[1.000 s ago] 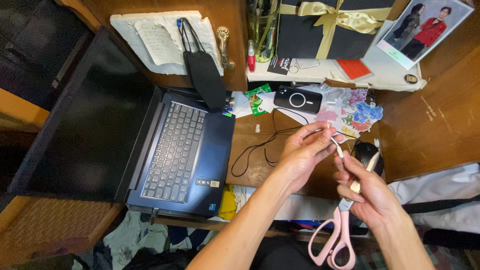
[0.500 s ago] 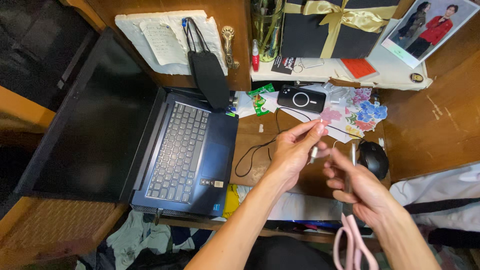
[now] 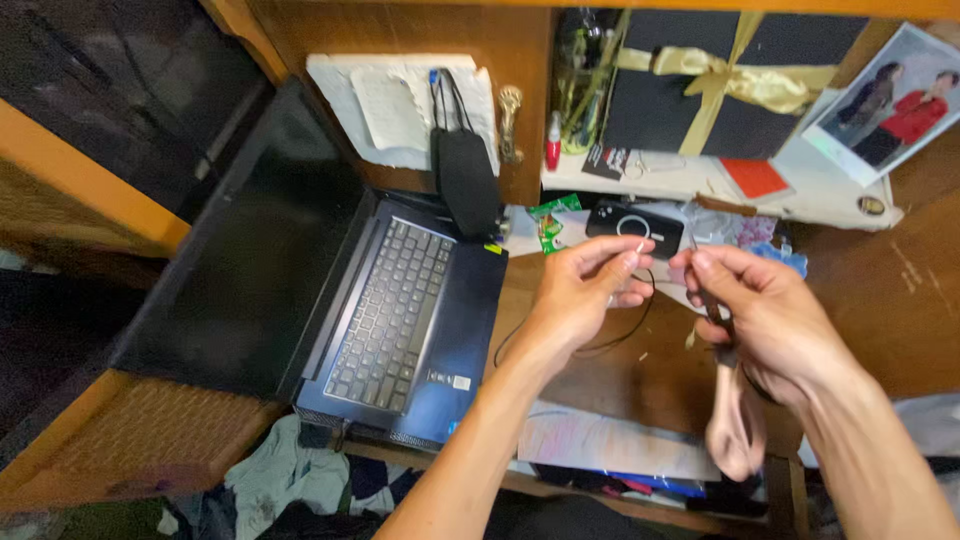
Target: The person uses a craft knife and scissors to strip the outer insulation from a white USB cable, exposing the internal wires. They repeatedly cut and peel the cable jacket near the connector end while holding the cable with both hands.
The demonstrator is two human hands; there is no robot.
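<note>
Glossy wooden desk (image 3: 640, 385); right hand (image 3: 775, 320) grips pink-looped scissors (image 3: 733, 425).

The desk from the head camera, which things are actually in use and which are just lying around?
In use:
left hand pinching a small white piece
right hand holding pink-handled scissors

Lying about:
open laptop
black cable
black face mask
black gift box
photo

Warm indoor light is falling from above; left side is sinking into shadow. Pink scissors (image 3: 733, 428) are smearing with motion blur; edges are bending slightly.
</note>
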